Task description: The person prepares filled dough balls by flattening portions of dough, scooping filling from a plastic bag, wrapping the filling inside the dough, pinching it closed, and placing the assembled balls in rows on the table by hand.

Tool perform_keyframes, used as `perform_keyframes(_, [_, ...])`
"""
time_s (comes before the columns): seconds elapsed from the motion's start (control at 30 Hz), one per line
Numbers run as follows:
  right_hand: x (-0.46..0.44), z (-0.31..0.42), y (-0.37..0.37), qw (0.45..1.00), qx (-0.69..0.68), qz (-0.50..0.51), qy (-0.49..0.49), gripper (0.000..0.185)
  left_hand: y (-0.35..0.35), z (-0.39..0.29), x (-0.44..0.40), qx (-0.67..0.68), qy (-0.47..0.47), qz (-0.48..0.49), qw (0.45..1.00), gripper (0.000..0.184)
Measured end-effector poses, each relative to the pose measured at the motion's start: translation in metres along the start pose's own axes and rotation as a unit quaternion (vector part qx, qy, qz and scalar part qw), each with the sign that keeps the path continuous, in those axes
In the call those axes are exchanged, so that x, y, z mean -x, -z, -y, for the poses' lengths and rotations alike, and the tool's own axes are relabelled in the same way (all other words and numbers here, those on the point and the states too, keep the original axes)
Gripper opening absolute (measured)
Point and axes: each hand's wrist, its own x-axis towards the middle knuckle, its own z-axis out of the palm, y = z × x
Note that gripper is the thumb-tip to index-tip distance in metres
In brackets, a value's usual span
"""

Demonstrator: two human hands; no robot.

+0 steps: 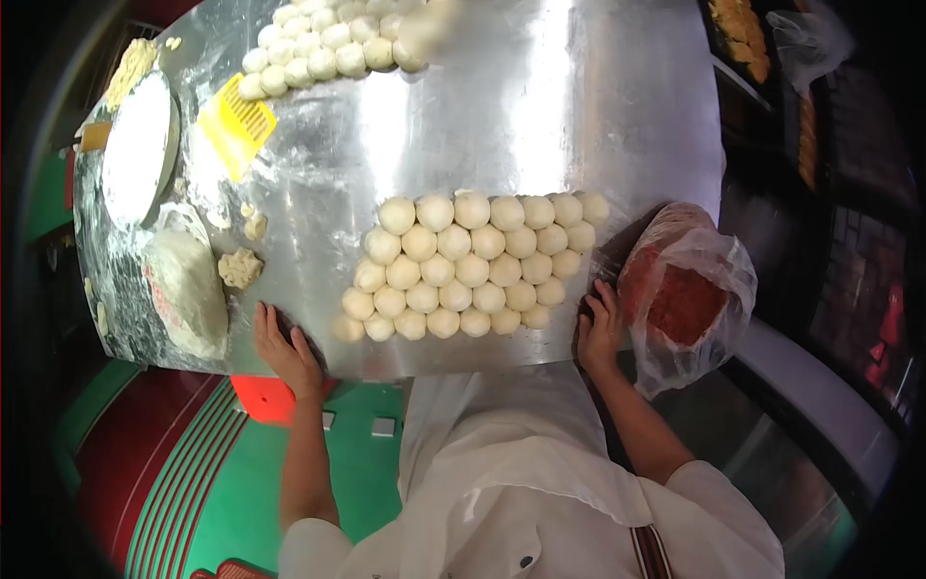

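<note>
My left hand (287, 352) rests flat at the table's near edge with its fingers stretched out, holding nothing. Just beyond its fingertips lies a small lump of dough (240, 268). On the other side, my right hand (600, 328) also lies on the table edge, fingers extended, close beside a clear plastic bag of red filling (687, 304); whether it touches the bag I cannot tell. Between my hands, several rows of round dough balls (453, 270) sit packed together on the metal table (318, 193).
A second group of dough balls (323, 43) stands at the far side, partly behind a blur. To the left are a yellow slotted scraper (238, 125), a round flour-covered board or tray (141, 150) and a plastic bag with pale contents (186, 289). Flour dusts that side.
</note>
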Motion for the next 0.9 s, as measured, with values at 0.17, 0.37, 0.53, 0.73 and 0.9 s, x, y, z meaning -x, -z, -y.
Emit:
perform_keyframes(0.17, [-0.001,0.007,-0.001,0.999,0.001,-0.023,-0.025,0.047,0.004,0.005,-0.001,0.024,-0.037,-0.008,0.999,0.051])
perform_keyframes(0.37, [-0.010,0.014,0.005,0.999,0.014,-0.011,-0.033,0.043,0.009,0.004,-0.001,0.030,-0.037,0.018,0.999,0.053])
perform_keyframes(0.53, [-0.008,0.013,0.011,0.998,-0.009,0.020,-0.051,0.038,0.011,0.004,0.000,0.060,-0.050,0.046,0.996,0.055])
perform_keyframes(0.73, [-0.008,0.013,0.011,0.998,-0.043,0.002,-0.054,0.029,0.018,0.007,0.003,0.052,-0.073,0.051,0.995,0.052])
perform_keyframes(0.9, [-0.001,0.029,0.025,0.993,-0.060,0.011,-0.104,0.038,0.018,0.025,-0.019,0.307,-0.031,0.057,0.949,0.045])
